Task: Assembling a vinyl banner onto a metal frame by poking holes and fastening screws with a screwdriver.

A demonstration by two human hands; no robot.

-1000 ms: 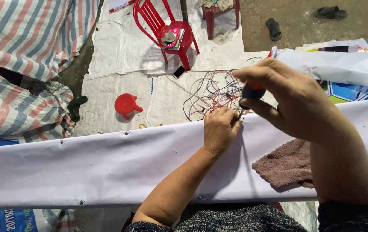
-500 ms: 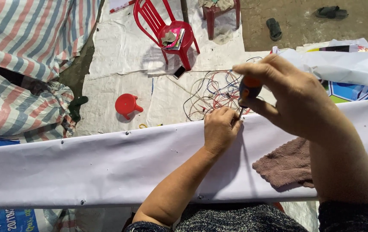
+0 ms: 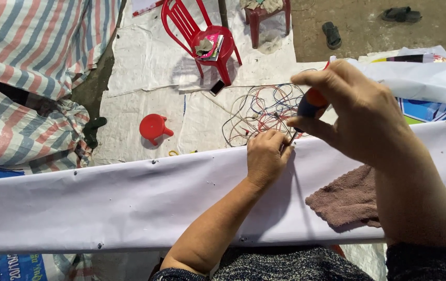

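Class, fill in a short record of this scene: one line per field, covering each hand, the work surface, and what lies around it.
Left hand: left hand pressed on the top edge of the white board
Right hand: right hand grips an orange-handled screwdriver, tip down beside the left fingers
On the board: brownish cloth
Behind the board: tangled wires, red stool, red chair
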